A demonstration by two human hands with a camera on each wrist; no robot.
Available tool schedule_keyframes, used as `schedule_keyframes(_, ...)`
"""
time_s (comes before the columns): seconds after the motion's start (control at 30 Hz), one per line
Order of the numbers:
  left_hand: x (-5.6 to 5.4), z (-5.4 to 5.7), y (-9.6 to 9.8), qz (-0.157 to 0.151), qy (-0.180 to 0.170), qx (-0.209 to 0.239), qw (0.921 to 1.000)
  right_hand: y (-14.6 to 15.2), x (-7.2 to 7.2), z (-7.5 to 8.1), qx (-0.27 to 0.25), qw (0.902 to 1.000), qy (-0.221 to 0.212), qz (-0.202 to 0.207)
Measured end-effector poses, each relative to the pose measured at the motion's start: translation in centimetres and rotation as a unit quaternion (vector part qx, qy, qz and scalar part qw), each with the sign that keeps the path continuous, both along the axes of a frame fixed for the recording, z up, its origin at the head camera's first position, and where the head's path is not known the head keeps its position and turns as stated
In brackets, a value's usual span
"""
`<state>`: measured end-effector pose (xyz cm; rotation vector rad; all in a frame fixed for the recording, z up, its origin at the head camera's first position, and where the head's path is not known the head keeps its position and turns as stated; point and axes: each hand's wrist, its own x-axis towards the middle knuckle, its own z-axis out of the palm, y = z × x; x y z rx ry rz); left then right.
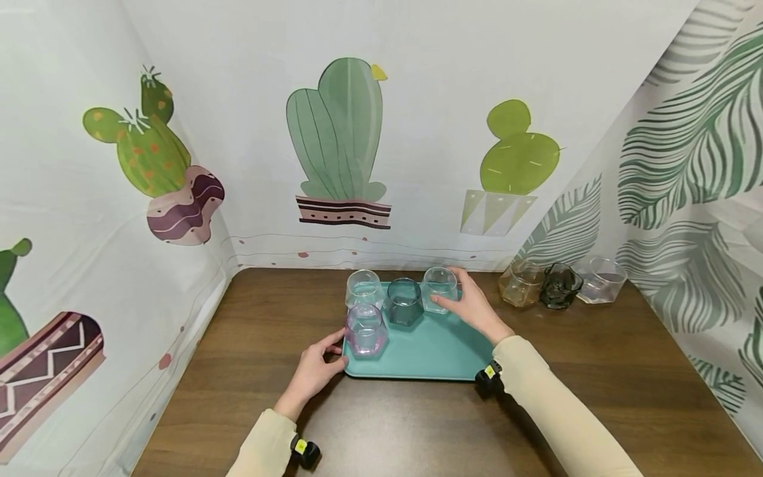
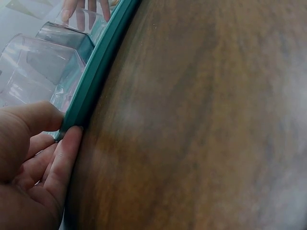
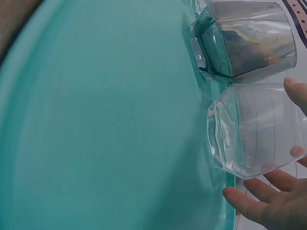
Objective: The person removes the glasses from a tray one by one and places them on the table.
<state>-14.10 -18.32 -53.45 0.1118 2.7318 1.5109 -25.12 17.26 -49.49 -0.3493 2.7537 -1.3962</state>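
Observation:
My left hand (image 1: 318, 363) holds the near left corner of a turquoise tray (image 1: 438, 351), thumb and fingers meeting at its rim in the left wrist view. Just beside it on the tray stands a pinkish clear glass (image 1: 366, 331). At the tray's far side my right hand (image 1: 473, 306) grips a clear glass (image 3: 259, 129) between thumb and fingers, its other fingers spread below in the right wrist view. Left of that glass is a smoky grey glass (image 1: 405, 302), then another clear glass (image 1: 364, 289) at the back left. All these glasses are upright with faceted bases.
Right of the tray, an amber glass (image 1: 521, 283), a black glass (image 1: 561, 286) and a clear glass (image 1: 602, 281) stand in a row on the brown wooden table (image 1: 405, 430). A cactus-printed cloth wall (image 1: 429, 159) rises right behind the table's back edge.

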Motion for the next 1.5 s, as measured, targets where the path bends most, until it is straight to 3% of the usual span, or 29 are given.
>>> schedule_keyframes(0.63, 0.1, -0.2, -0.1, 0.000, 0.004, 0.001, 1.0000, 0.7, 1.1, 0.1, -0.005, 1.0000, 0.000, -0.001)
schedule_keyframes(0.9, 0.0, -0.1, 0.0, -0.001, 0.003, 0.000, 1.0000, 1.1, 2.2, 0.2, -0.006, 0.9999, -0.003, -0.010)
schedule_keyframes(1.23, 0.0, -0.1, 0.0, 0.000, 0.006, 0.000, 1.0000, 1.6, 3.4, 0.1, -0.006, 0.9990, 0.045, -0.001)
schedule_keyframes(1.5, -0.1, -0.2, 0.0, 0.001, 0.004, 0.002, 1.0000, 2.4, 4.5, 0.4, -0.001, 0.9995, 0.029, -0.010)
